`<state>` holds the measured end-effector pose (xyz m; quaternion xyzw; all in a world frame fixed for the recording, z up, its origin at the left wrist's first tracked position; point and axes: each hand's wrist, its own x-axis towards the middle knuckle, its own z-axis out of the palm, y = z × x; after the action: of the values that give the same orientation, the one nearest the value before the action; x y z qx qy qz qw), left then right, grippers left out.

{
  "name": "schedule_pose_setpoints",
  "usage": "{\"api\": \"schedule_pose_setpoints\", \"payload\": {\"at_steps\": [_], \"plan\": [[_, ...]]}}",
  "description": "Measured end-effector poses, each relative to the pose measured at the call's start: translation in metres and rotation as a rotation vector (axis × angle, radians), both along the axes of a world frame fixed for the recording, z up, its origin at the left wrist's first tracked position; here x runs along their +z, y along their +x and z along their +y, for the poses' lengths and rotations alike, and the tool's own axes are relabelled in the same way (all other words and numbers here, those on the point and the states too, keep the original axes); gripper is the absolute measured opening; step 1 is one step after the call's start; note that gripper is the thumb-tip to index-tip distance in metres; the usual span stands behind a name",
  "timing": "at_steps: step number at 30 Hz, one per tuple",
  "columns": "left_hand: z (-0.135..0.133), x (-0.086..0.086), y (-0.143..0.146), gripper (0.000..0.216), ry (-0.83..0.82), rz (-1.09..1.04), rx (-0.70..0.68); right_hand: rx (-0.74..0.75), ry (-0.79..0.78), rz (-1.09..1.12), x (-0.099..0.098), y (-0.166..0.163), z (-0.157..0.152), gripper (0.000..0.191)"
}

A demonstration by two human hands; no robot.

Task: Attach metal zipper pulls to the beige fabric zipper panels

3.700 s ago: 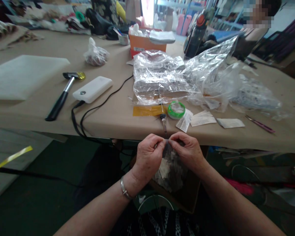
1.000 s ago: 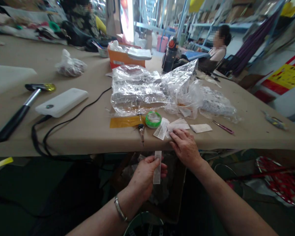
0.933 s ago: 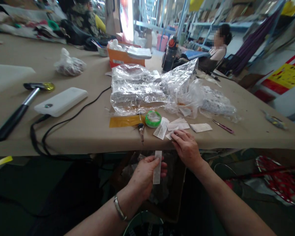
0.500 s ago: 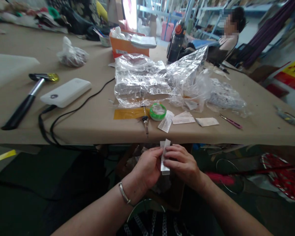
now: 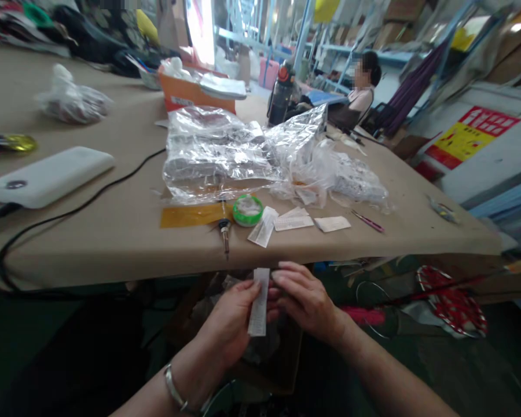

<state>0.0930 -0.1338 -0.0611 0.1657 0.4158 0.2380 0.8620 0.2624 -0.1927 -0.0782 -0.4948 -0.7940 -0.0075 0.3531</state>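
My left hand (image 5: 232, 318) pinches a narrow white paper strip (image 5: 259, 307) with faint print, held upright just below the table's front edge. Its thumb lies on the strip's front, and other fingers show behind. Beside the strip's right edge is my right hand (image 5: 306, 298), its fingers stretched out and slightly bent, with nothing seen in it. On the table above lie several similar white paper strips (image 5: 293, 222). A green-rimmed round tin (image 5: 247, 210) and a soldering iron (image 5: 224, 229) sit to their left, and small pink-handled scissors or tweezers (image 5: 369, 221) to their right.
Crumpled clear plastic bags (image 5: 226, 150) cover the table's middle. An orange box (image 5: 195, 90) and a dark bottle (image 5: 281, 95) stand behind. A white power bank (image 5: 52, 174) with a black cable is at left. A box of scraps (image 5: 286, 365) sits below. A person (image 5: 360, 92) sits far right.
My right hand's fingers have come off the paper strip and opened beside it. The strip, folded or doubled before, now looks flat with its printed face showing. The view has shifted right.
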Motion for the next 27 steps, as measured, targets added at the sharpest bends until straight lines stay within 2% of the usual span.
{"api": "schedule_pose_setpoints", "payload": {"at_steps": [4,5,7,9,12,15,18,21,24,27], "plan": [[0.000,0.003,-0.001,0.008,0.031,0.110,-0.055,-0.584,-0.005,-0.171,0.006,0.063,0.014,0.056],[-0.001,0.002,-0.001,0.008,0.037,0.120,-0.058,-0.667,-0.038,-0.233,0.005,0.076,0.016,0.060],[-0.002,0.001,-0.001,0.009,0.038,0.131,-0.062,-0.700,-0.108,-0.332,0.002,0.094,0.017,0.059],[-0.003,-0.001,-0.001,0.009,0.035,0.145,-0.065,-0.659,-0.103,-0.362,-0.003,0.101,0.013,0.048],[-0.003,-0.003,-0.001,0.009,0.039,0.159,-0.067,-0.607,0.008,-0.306,-0.011,0.105,0.006,0.036],[-0.003,-0.003,-0.002,0.009,0.044,0.157,-0.068,-0.555,0.114,-0.169,-0.014,0.112,0.002,0.026],[-0.003,-0.001,-0.003,0.008,0.045,0.150,-0.069,-0.552,0.202,0.032,-0.007,0.106,0.000,0.018],[-0.005,0.000,-0.003,0.008,0.033,0.138,-0.075,-0.523,0.237,0.191,0.003,0.069,-0.005,0.016],[-0.006,-0.002,-0.002,0.009,0.015,0.066,-0.046,-0.244,0.156,0.214,0.005,0.010,-0.013,0.023],[-0.007,-0.006,-0.002,0.005,0.024,-0.057,0.029,0.034,0.107,0.119,-0.004,-0.037,-0.016,0.022]]}}
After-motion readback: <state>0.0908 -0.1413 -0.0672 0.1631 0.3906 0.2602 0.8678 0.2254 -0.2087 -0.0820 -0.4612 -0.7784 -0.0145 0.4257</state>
